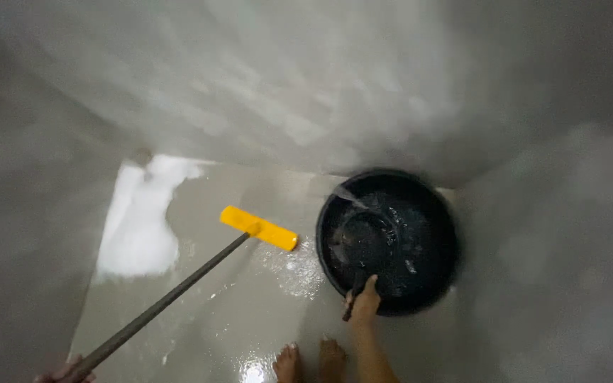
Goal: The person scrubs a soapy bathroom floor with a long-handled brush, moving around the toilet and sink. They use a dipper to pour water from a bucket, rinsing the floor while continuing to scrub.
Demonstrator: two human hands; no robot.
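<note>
Nearest me, at six o'clock, two bare feet (311,362) stand on the wet grey floor (235,312). Just beyond them my right hand (365,301) has its fingers wrapped around the handle of a dark dipper (365,241), whose bowl sits inside the black tub (389,241) at about one o'clock. I judge the dipper light when empty but heavier with water, and slick, so the handle end where I hold it looks the sound place to grip. Down at seven o'clock my left hand (65,370) shows only at the frame edge, fingers curled on the end of a long grey pole (164,303); how tightly I cannot tell. That pole runs up to a yellow scrubber head (259,228) resting on the floor near centre. It seems stiff and light, though one-handed from the far end it would swing clumsily. Farther out, at ten o'clock, white foam (140,223) lies against the wall (306,85).
</note>
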